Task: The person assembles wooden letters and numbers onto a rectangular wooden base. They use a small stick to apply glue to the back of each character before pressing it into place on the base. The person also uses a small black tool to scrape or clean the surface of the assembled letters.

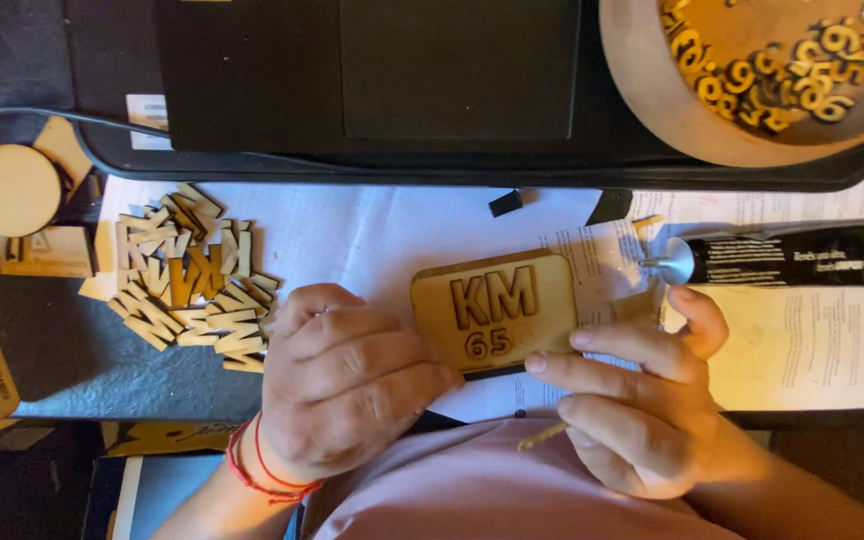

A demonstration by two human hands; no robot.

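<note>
laptop: black laptop (372,75) fills the upper centre of the frame, lid side down toward the viewer, sitting on a dark sleeve edge.
paper sheets: white printed sheets (352,235) spread across the middle band of the frame, under the plaque and the hands.
bowl: round wooden bowl (652,80) in the upper right corner, cut off by the frame edge; small wooden number cutouts (782,75) heaped inside it.
letter pile: loose heap of flat wooden letters (187,275) at centre left, on the paper's left margin, just beside the left hand.
left hand: left hand (347,385) at lower centre, fingers curled in a loose fist, knuckles up; fingertips meet the lower left edge of the plaque; red string bracelet (257,470) at the wrist.
right hand: right hand (632,400) at lower right of centre, fingers stretched left onto the plaque's lower right edge, thumb raised toward the glue tube; a thin wooden stick (542,436) pokes out under the fingers, pinched by them.
plaque: rounded rectangular wooden plaque (497,305) at frame centre, flat on the paper between both hands, two raised letters above, digits below.
glue tube: black tube (787,257) lying flat at centre right, metal nozzle pointing left, near the right thumb.
wooden disc: round blank disc (10,190) at far left, on cardboard scraps.
black scrap: small black piece (505,203) above the plaque, apart from it.
</note>
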